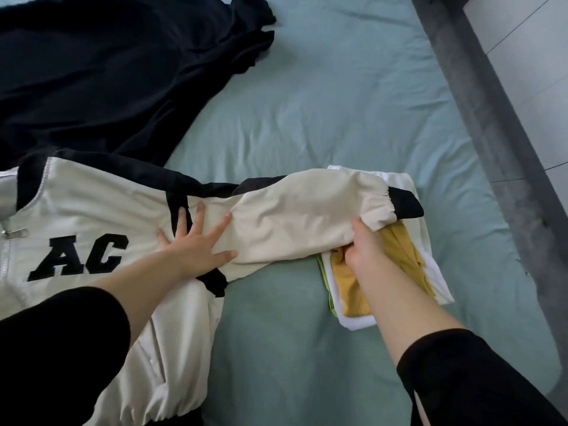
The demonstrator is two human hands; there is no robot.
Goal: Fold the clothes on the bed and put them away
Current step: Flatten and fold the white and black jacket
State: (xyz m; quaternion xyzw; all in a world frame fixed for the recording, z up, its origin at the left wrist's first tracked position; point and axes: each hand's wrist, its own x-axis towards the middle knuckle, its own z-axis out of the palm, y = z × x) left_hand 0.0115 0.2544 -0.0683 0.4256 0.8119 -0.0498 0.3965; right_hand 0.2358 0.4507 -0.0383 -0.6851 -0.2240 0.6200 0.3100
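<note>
Cream and black jacket (92, 210) lies flat on the left side of the bed (307, 103), its sleeve (292, 216) stretched straight out to the right. Left hand (196, 244) is spread flat, pressing the sleeve near the shoulder. Right hand (362, 244) pinches the cuff end, right over a stack of folded clothes (396, 250). A dark garment (107, 72) lies behind.

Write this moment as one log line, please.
step: folding jacket | left hand: pressing jacket | right hand: gripping sleeve | folded pile: beneath sleeve end
</note>
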